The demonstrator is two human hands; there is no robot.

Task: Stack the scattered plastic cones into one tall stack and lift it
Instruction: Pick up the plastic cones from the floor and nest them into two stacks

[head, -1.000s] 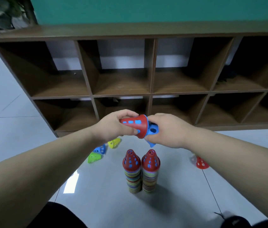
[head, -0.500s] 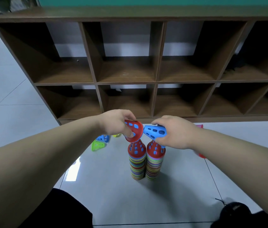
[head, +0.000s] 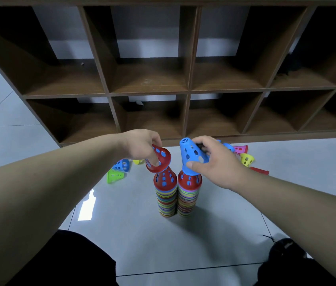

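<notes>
Left hand [head: 142, 144] fingers [head: 155, 162] pinch a tilted red cone [head: 160, 159], rim touching the top of the left stack [head: 166, 195]. Right hand [head: 214, 164] fingers [head: 191, 165] curl round a blue cone [head: 190, 156] set over the right stack [head: 187, 196]. We see both stacks upright and touching on the floor [head: 134, 234]. Loose green cone [head: 115, 176], yellow cone [head: 246, 159] and pink cone [head: 240, 149] lie nearby. Behind, a lower cubby of the shelf [head: 189, 87] holds a white scrap [head: 139, 103].

No text, label, brand, number or sign can be read anywhere. The red cone [head: 163, 162] and the blue cone [head: 192, 162] near the middle show only plain plastic with cut-out holes. So do the striped stacks [head: 166, 200] at 6 o'clock from them, and the wooden shelf [head: 148, 92] at 12 o'clock bears no legible mark.
</notes>
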